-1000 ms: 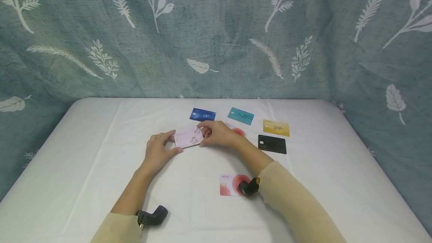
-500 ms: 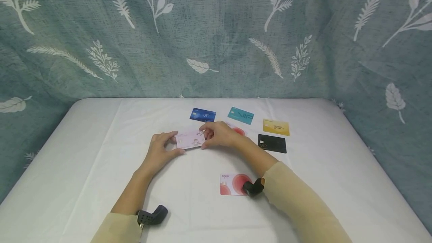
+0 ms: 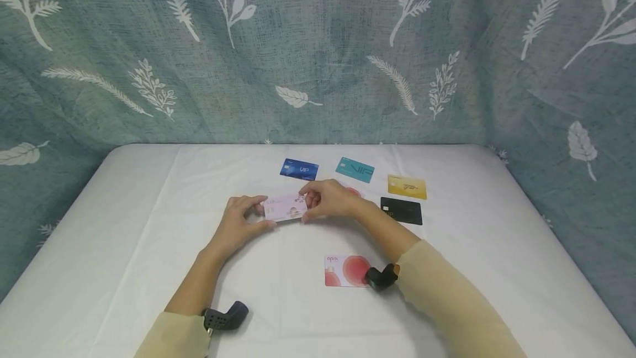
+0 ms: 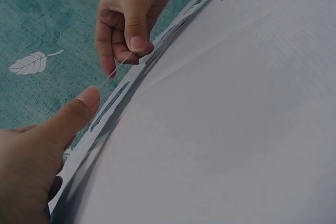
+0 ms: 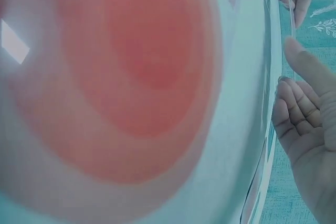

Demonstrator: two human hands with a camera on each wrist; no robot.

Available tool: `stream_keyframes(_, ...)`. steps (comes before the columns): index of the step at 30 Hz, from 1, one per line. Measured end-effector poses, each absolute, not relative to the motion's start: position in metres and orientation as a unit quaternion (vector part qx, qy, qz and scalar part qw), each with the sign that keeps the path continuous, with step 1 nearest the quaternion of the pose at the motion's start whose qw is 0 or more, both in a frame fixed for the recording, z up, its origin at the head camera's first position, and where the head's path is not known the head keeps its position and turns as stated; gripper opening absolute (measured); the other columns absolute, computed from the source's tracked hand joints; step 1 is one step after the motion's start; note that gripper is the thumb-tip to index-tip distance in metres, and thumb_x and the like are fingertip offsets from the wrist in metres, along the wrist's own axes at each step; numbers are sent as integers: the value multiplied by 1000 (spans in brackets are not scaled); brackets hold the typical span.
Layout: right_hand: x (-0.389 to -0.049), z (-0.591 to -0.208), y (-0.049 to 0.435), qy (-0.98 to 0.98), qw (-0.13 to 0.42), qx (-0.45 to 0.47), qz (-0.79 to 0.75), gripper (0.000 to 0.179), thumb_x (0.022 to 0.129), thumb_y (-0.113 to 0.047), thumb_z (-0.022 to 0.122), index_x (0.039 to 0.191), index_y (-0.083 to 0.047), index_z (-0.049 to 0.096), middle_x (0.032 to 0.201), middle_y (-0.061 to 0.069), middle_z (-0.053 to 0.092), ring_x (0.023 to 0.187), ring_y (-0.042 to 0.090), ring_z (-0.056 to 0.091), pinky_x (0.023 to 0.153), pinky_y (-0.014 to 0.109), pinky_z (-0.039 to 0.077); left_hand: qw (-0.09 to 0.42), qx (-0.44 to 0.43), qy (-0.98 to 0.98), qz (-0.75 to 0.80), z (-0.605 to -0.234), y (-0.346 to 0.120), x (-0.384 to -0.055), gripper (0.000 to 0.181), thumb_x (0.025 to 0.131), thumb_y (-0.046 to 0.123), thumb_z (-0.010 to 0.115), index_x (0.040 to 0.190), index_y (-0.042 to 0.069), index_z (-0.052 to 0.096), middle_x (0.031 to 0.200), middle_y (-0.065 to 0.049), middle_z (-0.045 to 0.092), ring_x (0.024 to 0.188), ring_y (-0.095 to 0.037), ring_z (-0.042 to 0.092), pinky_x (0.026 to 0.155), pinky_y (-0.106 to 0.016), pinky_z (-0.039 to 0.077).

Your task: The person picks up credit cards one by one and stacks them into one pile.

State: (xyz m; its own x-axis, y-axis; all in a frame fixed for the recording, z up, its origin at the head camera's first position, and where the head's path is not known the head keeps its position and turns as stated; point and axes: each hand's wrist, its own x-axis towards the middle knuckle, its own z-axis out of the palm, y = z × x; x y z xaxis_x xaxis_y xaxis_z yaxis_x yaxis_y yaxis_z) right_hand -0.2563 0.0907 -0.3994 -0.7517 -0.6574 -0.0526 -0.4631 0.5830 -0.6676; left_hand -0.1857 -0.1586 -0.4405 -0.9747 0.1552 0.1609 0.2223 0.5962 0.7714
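Between my two hands is a pink floral plastic card (image 3: pixel 285 207), just above the white tabletop and facing the head camera. My left hand (image 3: pixel 237 224) grips its left end, fingers at the top corner and thumb at the bottom edge. At the right end, my right hand (image 3: pixel 329 200) pinches it between thumb and fingers. Both wrist views show the card edge-on as a thin line. A second card with red circles (image 3: pixel 345 270) lies beneath my right wrist and fills much of the right wrist view. Another red-circled card (image 3: pixel 355 191) is mostly hidden behind my right hand.
Behind the hands lie a blue VIP card (image 3: pixel 299 169) and a teal VIP card (image 3: pixel 355 169). To the right are a yellow card (image 3: pixel 407 187) and a black card (image 3: pixel 404 211), partly covered by the forearm. A patterned green curtain (image 3: pixel 318 59) hangs behind the table.
Both hands and the pink card have shifted a little to the right. My right forearm has moved right too, uncovering more of the front red-circled card. The other cards stay put.
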Motion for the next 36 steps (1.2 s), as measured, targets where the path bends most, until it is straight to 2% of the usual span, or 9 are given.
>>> stream_keyframes(10, -249, -399, 101, 877, 142, -318, -331, 51, 70, -26, 84, 113, -5, 64, 76, -3, 56, 67, 8, 46, 63, 21, 39, 33, -130, -887, -442, -437, -154, -185, 59, 73, 34, 80, 124, 12, 61, 97, 2, 56, 105, -18, 38, 92, -42, 36)
stream_keyframes(25, -231, -391, 114, 893, 113, -299, -318, 54, 68, -34, 84, 111, -10, 65, 75, -6, 56, 67, 10, 48, 62, 23, 39, 42, -157, -886, -433, -435, -148, -181, 57, 71, 34, 82, 120, 13, 63, 92, 5, 56, 102, -15, 39, 86, -36, 36)
stream_keyframes(36, -220, -389, 124, 877, 115, -307, -351, 50, 69, -29, 85, 110, -8, 65, 75, -1, 55, 68, 12, 47, 61, 22, 39, 48, -176, -886, -426, -428, -142, -176, 53, 68, 34, 84, 113, 13, 65, 96, 5, 58, 103, -16, 40, 87, -37, 38)
